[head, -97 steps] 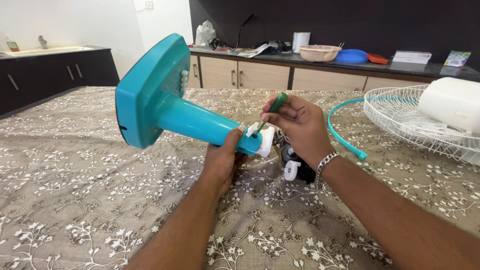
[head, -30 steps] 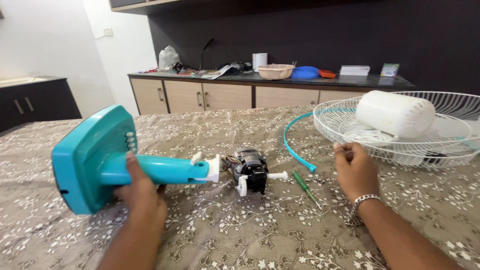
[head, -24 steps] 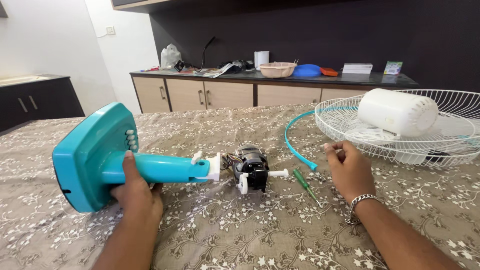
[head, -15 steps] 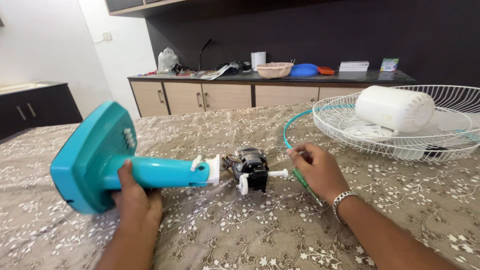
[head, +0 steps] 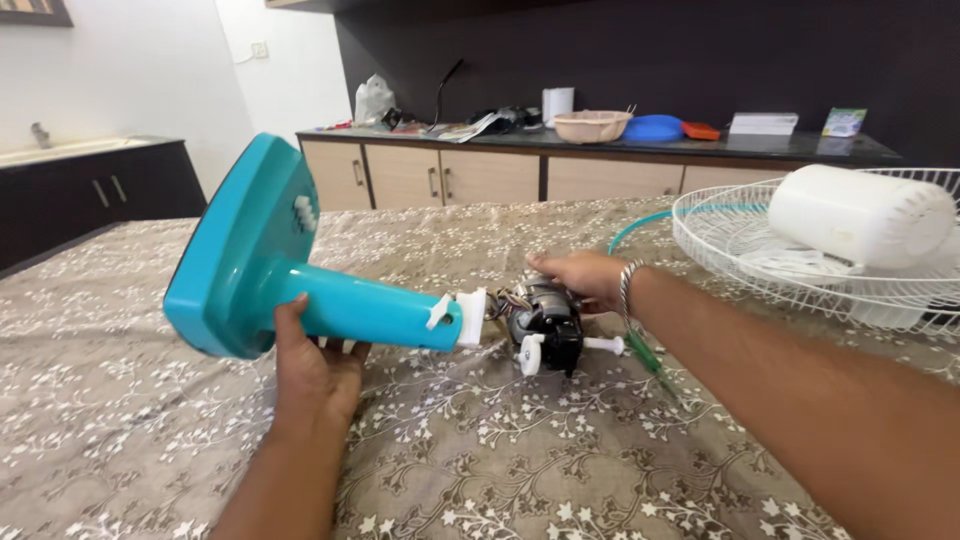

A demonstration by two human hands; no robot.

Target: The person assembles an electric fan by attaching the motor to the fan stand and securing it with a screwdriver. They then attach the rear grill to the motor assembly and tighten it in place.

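Note:
My left hand grips the neck of a teal fan stand, holding it tilted with its flat base lifted to the left and its white end cap toward the right. Coloured wires join that end to a black fan motor with white knobs, lying on the table. My right hand reaches across and rests on the top of the motor, fingers curled over it. A green-handled screwdriver lies on the cloth just right of the motor, under my right forearm.
A white wire fan guard holding a white motor cover sits at the right, with a teal rim ring beside it. The table has a brown floral cloth. A cabinet counter with bowls and clutter runs along the back.
My right hand left the area near the fan guard, passed over the screwdriver and came to rest on the motor. My left hand raised the stand's base higher.

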